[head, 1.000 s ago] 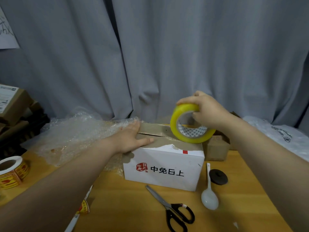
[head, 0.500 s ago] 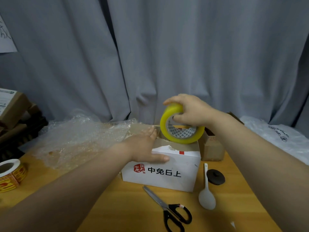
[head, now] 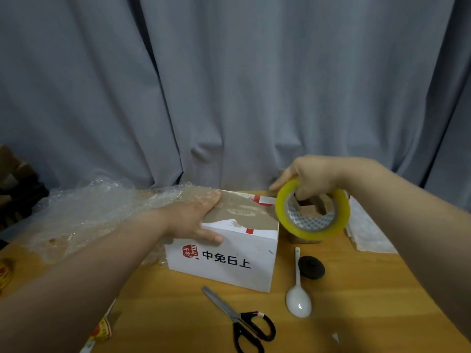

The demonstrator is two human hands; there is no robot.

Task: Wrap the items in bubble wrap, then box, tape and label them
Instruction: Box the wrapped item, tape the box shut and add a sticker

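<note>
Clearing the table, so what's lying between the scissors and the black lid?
A white spoon lies between the scissors and the black lid, handle beside the lid, in the head view.

Left hand (head: pixel 193 220) flat, palm down on the box (head: pixel 229 266), fingers straight, thumb over its front edge. Right hand (head: pixel 316 179) raised to its right, fingers curled through the tape (head: pixel 313 231). Both forearms extended.

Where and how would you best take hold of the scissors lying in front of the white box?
Take the scissors by the black handle loops, coming from above on the near side. They lie flat and closed on the table, loops toward the person, blade tips pointing away toward the white box, so the loops seem nearest and safest.
</note>
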